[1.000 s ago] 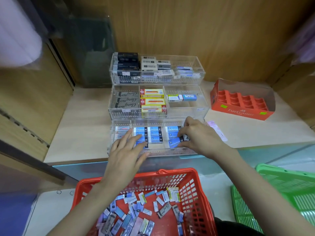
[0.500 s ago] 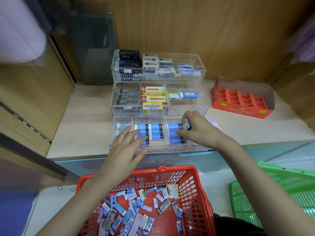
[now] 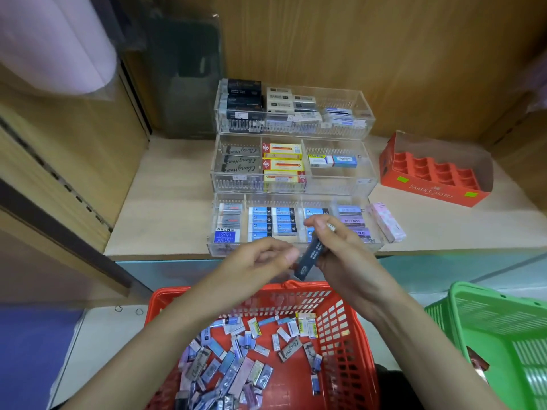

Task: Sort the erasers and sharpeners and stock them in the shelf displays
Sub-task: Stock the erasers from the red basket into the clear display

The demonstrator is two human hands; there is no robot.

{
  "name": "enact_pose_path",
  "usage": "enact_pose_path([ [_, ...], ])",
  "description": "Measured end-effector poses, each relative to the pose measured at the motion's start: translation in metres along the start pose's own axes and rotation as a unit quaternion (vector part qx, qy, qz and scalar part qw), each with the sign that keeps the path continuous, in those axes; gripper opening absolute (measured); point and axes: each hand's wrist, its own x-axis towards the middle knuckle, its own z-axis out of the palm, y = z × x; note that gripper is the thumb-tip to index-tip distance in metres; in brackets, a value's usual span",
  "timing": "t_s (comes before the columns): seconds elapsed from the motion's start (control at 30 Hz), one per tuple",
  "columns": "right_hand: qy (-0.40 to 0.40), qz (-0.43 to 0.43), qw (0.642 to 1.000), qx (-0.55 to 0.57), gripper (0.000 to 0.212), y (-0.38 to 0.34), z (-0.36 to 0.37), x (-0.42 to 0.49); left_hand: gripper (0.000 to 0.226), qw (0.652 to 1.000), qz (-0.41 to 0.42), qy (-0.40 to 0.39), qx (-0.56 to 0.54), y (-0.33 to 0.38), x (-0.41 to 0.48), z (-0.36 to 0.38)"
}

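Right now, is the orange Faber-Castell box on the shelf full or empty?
Empty: every visible stepped slot of the orange Faber-Castell box shows bare orange plastic.

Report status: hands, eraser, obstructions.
Right hand grips dark eraser, tilted, before front display tray. Left hand curled beside it, contact unclear. Nothing blocks the tray.

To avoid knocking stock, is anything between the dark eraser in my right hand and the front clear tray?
Nothing visible does. The dark-sleeved rectangular eraser in the right hand hangs at the near edge of the clear acrylic front tray; the left hand sits beside it.
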Motion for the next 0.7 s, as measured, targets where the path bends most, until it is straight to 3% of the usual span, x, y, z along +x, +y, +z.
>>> enact_pose_path([
  [0.1, -0.051, -0.036, 0.998, 0.020, 0.026, 0.002, 0.001, 0.001, 0.022, 0.999, 0.003, 0.033, -0.039, 0.004, 0.001, 0.001],
  [0.27, -0.054, -0.099, 0.994, -0.017, 0.033, 0.004, 0.000, 0.002, 0.016, 0.985, 0.027, 0.141, -0.096, 0.004, 0.001, -0.017],
  [0.47, -0.043, -0.118, 0.988, -0.093, 0.037, 0.002, 0.002, 0.000, 0.011, 0.980, 0.015, 0.158, -0.123, 0.006, 0.001, -0.019],
  [0.7, 0.006, -0.140, 0.987, -0.077, 0.032, 0.001, 0.003, 0.001, 0.020, 0.973, -0.022, 0.159, -0.168, 0.007, 0.002, -0.026],
])
